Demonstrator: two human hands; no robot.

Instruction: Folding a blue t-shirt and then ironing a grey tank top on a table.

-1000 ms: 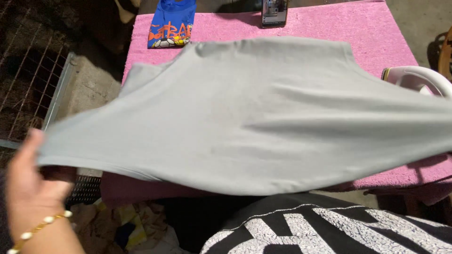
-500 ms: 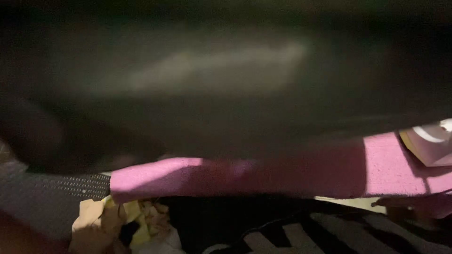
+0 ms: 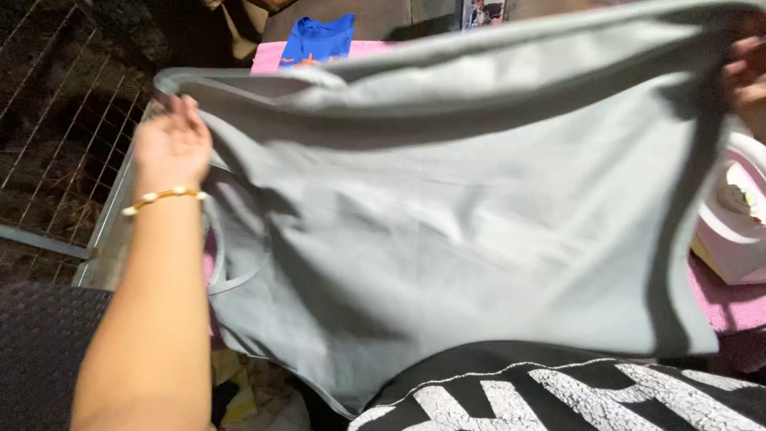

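A: What've you got there?

B: I'm holding up a grey shirt (image 3: 447, 215), stretched btwn both hands. My left hand (image 3: 171, 144) is pinching the top hem at one corner, fingers closed on the fabric. My right hand (image 3: 746, 76) is gripping the opposite corner, but it's mostly past the frame edge, so I can't tell exactly how the fingers are sitting.

A: Where's it hanging?

B: It's draping down from my hands, in front of my chest, w/ a sleeve dangling just below my left wrist. It's covering most of the pink pad (image 3: 726, 299) beyond it.

A: Anything risky?

B: Prob the white iron (image 3: 738, 223), sitting under my right hand, v. near the shirt's edge. I'm guessing the cloth could drag on it or snag if I'm lowering w/o looking. Also the blue folded shirt (image 3: 319, 40), beyond my left hand, could get swept.
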